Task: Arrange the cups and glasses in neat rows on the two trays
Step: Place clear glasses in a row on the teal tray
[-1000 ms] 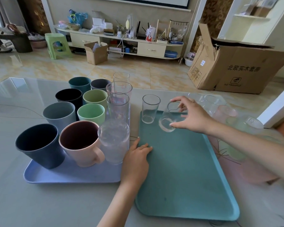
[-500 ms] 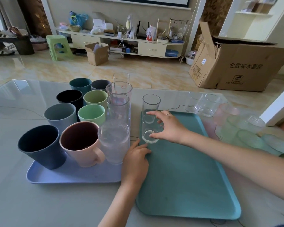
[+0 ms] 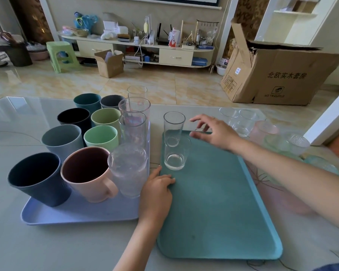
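My right hand (image 3: 213, 132) hovers open, empty; my left hand (image 3: 157, 190) rests flat on the teal tray (image 3: 223, 212). The glasses (image 3: 241, 122) look light, slick, breakable: I'd grip mid-wall.

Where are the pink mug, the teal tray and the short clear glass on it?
pink mug (image 3: 86, 173): head view, outer wall below the rim.
teal tray (image 3: 219, 212): head view, bare floor.
short clear glass (image 3: 174, 160): head view, thick base.

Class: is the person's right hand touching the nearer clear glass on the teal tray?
Apart. The head view shows teal tray surface between the right hand and the nearer clear glass.
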Demonstrator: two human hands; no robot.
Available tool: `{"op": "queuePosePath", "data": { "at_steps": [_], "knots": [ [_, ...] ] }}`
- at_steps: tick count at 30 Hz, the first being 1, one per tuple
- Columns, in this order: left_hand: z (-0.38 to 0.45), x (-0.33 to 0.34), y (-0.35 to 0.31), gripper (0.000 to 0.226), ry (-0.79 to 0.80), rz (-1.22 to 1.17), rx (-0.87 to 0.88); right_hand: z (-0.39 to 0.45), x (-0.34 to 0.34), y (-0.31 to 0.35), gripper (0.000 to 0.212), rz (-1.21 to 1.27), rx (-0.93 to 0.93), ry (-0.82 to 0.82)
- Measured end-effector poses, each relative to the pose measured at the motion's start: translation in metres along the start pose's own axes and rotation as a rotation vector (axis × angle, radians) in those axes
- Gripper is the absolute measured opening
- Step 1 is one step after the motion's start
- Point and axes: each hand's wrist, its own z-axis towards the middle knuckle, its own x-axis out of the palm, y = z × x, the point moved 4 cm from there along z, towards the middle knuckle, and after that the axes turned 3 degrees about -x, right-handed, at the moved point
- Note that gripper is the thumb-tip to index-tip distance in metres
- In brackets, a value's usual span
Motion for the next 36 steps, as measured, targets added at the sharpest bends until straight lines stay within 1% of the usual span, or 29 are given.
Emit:
{"op": "queuePosePath", "data": {
  "at_steps": [2, 4, 6, 8, 11, 13, 15, 17, 18, 20, 21, 23, 26, 30, 34, 36],
  "knots": [
    [0.000, 0.000, -0.001, 0.045, 0.003, 0.003, -0.001, 0.008, -0.017, -0.024, 0.058, 0.013, 0.055, -0.034],
    [0.000, 0.000, -0.001, 0.046, 0.001, 0.005, -0.001, 0.018, -0.035, -0.054, 0.050, -0.178, 0.122, -0.130],
    [0.000, -0.001, -0.002, 0.046, 0.001, 0.007, -0.004, 0.028, -0.049, -0.084, 0.044, -0.386, 0.244, -0.210],
    [0.000, -0.001, -0.002, 0.046, -0.001, 0.012, -0.005, 0.035, -0.054, -0.107, 0.049, -0.472, 0.401, -0.179],
    [-0.001, -0.002, -0.001, 0.044, -0.010, 0.016, -0.005, 0.038, -0.048, -0.130, 0.056, -0.568, 0.583, -0.025],
    [0.000, -0.002, -0.002, 0.043, -0.012, 0.021, -0.002, 0.038, -0.042, -0.136, 0.048, -0.582, 0.654, 0.029],
    [0.000, -0.002, -0.002, 0.044, -0.008, 0.023, -0.002, 0.039, -0.038, -0.137, 0.031, -0.508, 0.666, 0.000],
    [0.000, -0.002, -0.003, 0.043, -0.008, 0.027, 0.000, 0.040, -0.039, -0.138, 0.008, -0.446, 0.655, -0.042],
    [0.000, -0.003, -0.003, 0.043, -0.010, 0.029, 0.000, 0.041, -0.040, -0.138, 0.005, -0.415, 0.642, -0.049],
    [0.000, -0.003, -0.003, 0.043, -0.011, 0.028, -0.001, 0.042, -0.044, -0.138, 0.027, -0.375, 0.608, -0.059],
    [0.000, -0.003, -0.004, 0.044, -0.010, 0.027, -0.003, 0.042, -0.046, -0.138, 0.032, -0.374, 0.597, -0.052],
    [0.000, -0.003, -0.004, 0.043, -0.011, 0.026, -0.006, 0.044, -0.050, -0.140, 0.034, -0.402, 0.575, -0.035],
    [0.000, -0.002, -0.004, 0.043, -0.015, 0.029, -0.007, 0.048, -0.053, -0.142, 0.030, -0.462, 0.556, -0.011],
    [-0.001, -0.002, -0.004, 0.042, -0.016, 0.031, -0.007, 0.050, -0.055, -0.136, 0.039, -0.628, 0.485, -0.034],
    [0.000, -0.002, -0.004, 0.042, -0.019, 0.029, -0.003, 0.053, -0.057, -0.133, 0.044, -0.647, 0.475, 0.000],
    [0.000, -0.002, -0.004, 0.041, -0.017, 0.026, -0.002, 0.055, -0.059, -0.132, 0.042, -0.643, 0.498, 0.032]
  ]
}}
